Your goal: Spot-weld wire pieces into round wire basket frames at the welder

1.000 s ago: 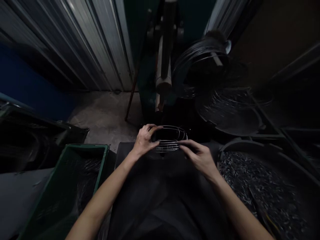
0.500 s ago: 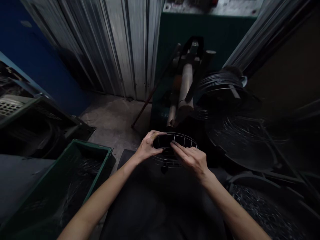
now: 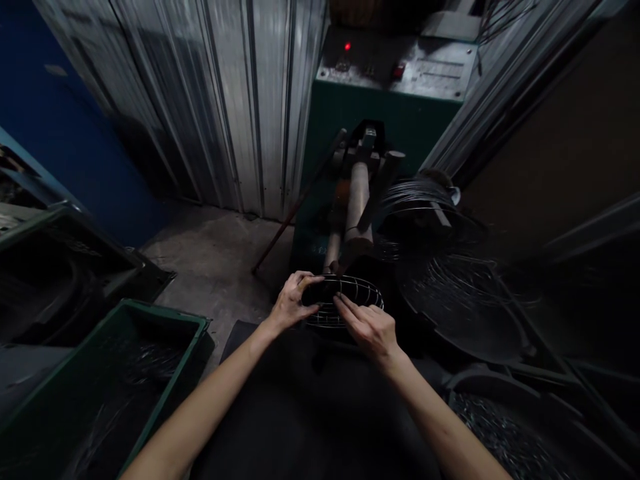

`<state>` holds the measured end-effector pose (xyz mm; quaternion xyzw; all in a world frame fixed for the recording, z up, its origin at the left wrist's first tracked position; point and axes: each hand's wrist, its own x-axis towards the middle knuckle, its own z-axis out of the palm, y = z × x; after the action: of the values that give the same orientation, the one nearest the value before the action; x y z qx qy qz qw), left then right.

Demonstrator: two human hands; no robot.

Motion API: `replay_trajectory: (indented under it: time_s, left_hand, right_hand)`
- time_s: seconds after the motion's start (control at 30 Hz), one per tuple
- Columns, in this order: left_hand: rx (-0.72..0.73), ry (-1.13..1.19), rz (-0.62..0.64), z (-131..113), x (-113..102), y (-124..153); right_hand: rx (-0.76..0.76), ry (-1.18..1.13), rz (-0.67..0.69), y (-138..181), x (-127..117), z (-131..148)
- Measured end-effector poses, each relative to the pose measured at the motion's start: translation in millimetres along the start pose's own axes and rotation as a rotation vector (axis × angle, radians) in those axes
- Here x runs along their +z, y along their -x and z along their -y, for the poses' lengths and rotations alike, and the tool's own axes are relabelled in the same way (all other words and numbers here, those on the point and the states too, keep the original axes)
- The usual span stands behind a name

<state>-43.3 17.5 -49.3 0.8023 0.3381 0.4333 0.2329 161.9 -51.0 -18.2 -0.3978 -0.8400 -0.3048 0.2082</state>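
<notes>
A small round wire cage [image 3: 350, 297] made of thin metal rings sits at the far edge of a dark work surface [image 3: 310, 413], just below a machine's roller arm [image 3: 357, 200]. My left hand [image 3: 290, 307] grips its left rim, thumb over the top wire and fingers curled round it. My right hand [image 3: 367, 327] rests on the cage's front, fingers pressed together and pinching at the wires near the middle.
A green machine cabinet [image 3: 395, 80] with a red light stands behind. Wire coils and round wire guards [image 3: 450, 280] pile up at the right. A green crate [image 3: 100, 387] sits lower left, a dark tub of small metal pieces [image 3: 505, 433] lower right. Corrugated metal wall at the back.
The view has tilted upward, showing the machine's control panel. My right hand slid from the cage's right side to its front middle. My left hand kept its grip on the rim.
</notes>
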Motion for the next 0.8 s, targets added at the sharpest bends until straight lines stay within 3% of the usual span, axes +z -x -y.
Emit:
replay_trajectory:
  time_s: [0.2,0.47,0.63,0.8]
  left_hand:
    - [-0.012,0.016,0.001,7.2,2.7,-2.8]
    - [0.010,-0.001,-0.012,16.0,3.9,-9.1]
    - [0.024,-0.045,0.065,15.7,-6.2,-5.4]
    - [-0.070,-0.026,0.096,25.1,-14.9,6.3]
  right_hand:
    - [0.001,-0.021,0.017,0.1,7.2,-4.1]
    - [-0.026,0.029,-0.075,-7.8,12.0,-6.7]
    - [-0.023,0.042,-0.127,-8.7,19.7,-3.9]
    - [0.130,-0.070,-0.119,3.1,-2.6,0.7]
